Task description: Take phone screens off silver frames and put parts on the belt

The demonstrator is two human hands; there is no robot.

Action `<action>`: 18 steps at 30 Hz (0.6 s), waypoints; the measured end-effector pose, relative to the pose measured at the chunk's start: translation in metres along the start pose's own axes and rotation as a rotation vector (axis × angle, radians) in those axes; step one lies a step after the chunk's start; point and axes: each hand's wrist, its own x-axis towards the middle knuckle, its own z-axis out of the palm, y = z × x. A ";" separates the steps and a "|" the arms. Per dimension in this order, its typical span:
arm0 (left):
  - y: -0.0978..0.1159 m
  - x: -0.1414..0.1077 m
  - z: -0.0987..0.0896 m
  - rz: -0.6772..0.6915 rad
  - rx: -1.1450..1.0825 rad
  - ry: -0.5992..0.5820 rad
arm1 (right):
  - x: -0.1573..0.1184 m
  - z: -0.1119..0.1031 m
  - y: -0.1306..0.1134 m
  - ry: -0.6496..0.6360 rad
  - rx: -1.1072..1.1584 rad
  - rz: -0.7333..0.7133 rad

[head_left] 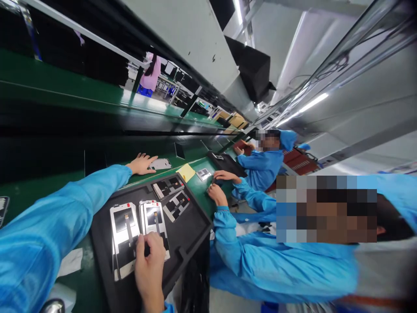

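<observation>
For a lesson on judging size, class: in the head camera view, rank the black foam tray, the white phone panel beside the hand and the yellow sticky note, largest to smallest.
1. Black foam tray, clearly largest.
2. White phone panel and yellow sticky note look about alike, so I won't rank them.

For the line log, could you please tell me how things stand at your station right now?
Right hand on phone panel in black foam tray. Left hand flat on belt beside white panel. Co-worker's hand near tray.
</observation>
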 end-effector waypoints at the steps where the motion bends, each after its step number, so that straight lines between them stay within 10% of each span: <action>1: 0.002 0.001 -0.002 -0.004 -0.021 0.016 | 0.001 0.000 0.000 0.001 -0.012 -0.003; 9: -0.002 -0.049 -0.091 -0.023 -0.257 0.269 | 0.005 0.003 -0.005 0.059 -0.032 -0.073; 18: -0.014 -0.249 -0.200 -0.175 -0.896 0.872 | 0.008 0.007 -0.023 -0.043 -0.255 -0.042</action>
